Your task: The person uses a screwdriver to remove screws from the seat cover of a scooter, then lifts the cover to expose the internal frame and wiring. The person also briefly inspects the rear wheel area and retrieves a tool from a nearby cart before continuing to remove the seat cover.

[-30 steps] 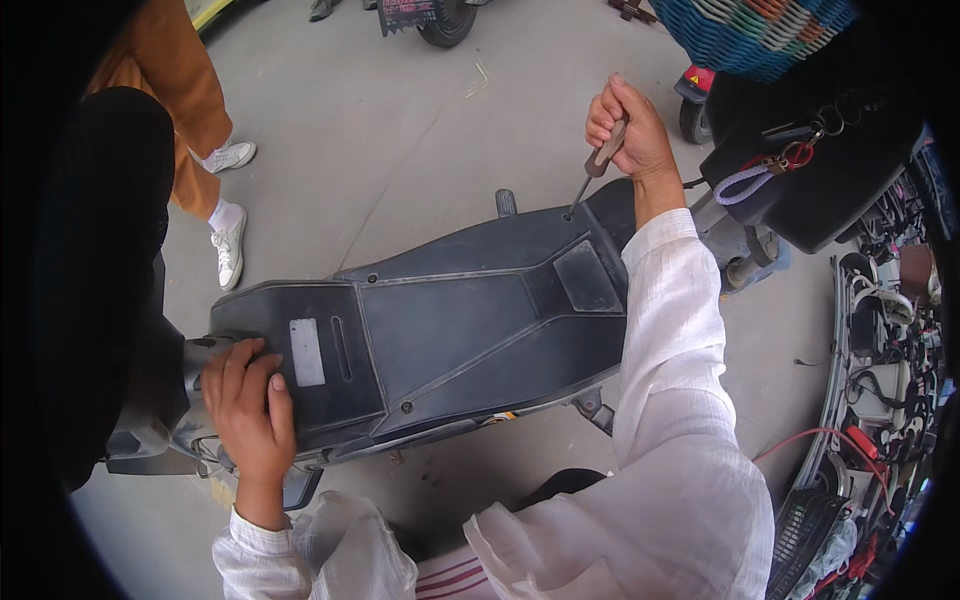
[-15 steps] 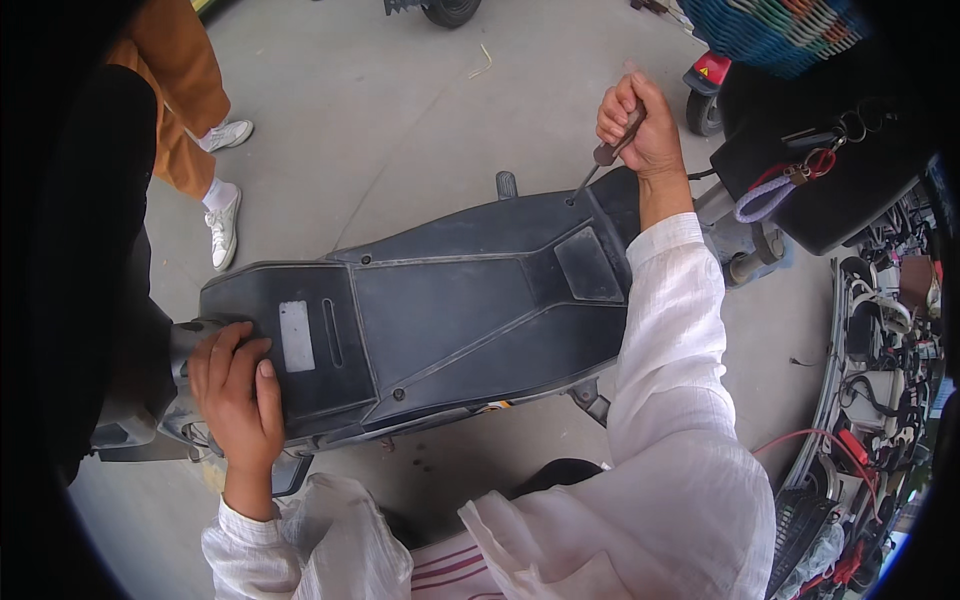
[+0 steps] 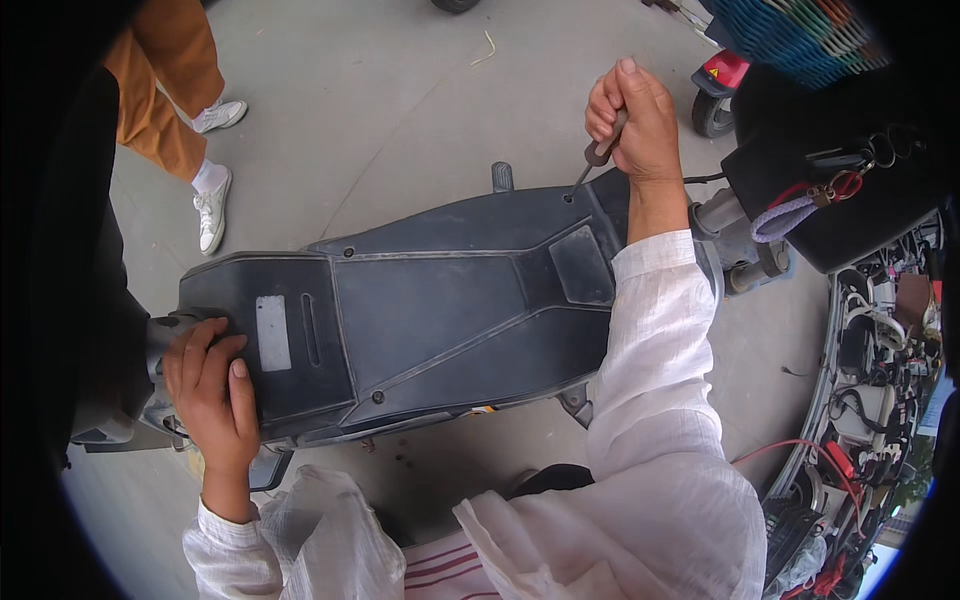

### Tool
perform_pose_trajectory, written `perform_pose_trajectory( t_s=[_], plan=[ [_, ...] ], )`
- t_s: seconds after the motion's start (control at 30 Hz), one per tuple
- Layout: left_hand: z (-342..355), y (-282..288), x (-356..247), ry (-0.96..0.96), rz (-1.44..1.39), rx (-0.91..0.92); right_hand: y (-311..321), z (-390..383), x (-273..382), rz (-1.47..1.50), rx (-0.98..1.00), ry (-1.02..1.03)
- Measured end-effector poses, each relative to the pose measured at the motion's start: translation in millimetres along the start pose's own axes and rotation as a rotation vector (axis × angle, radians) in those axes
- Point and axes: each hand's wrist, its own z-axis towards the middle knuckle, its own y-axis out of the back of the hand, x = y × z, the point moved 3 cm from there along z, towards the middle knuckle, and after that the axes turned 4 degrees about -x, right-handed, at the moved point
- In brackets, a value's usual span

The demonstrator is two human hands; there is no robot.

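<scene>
1. Gripping a screwdriver point(image 3: 597, 157), the right hand point(image 3: 635, 115) has its fingers clamped round the handle at the far right corner of the dark scooter underside panel point(image 3: 430, 310).
2. Its long axis slants, with the tip pointing down-left into a hole at the panel's far edge.
3. Lying on the concrete floor point(image 3: 400, 110), the panel runs lengthwise left to right.
4. Resting on the panel's left end, the left hand point(image 3: 210, 385) has its fingers spread flat, holding nothing.
5. At the far right, a blue woven basket point(image 3: 790, 35) shows; its contents cannot be told.
</scene>
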Motion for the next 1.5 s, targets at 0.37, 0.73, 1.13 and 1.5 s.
perform_pose_trajectory(
  t_s=[0.37,0.73,1.13,1.5],
  plan=[
    [1,0,-1,0.000,-0.020,0.002,13,-15,-1,-0.275,-0.698,0.182],
    [1,1,-2,-0.004,-0.054,-0.026,51,-9,4,0.400,0.098,-0.045],
    [-2,-4,-3,-0.044,-0.050,-0.046,-16,-112,101,-0.144,-0.264,0.190],
    [-9,-4,-2,-0.106,0.004,-0.072,119,-405,22,-0.647,-1.126,-0.270]
  ],
)
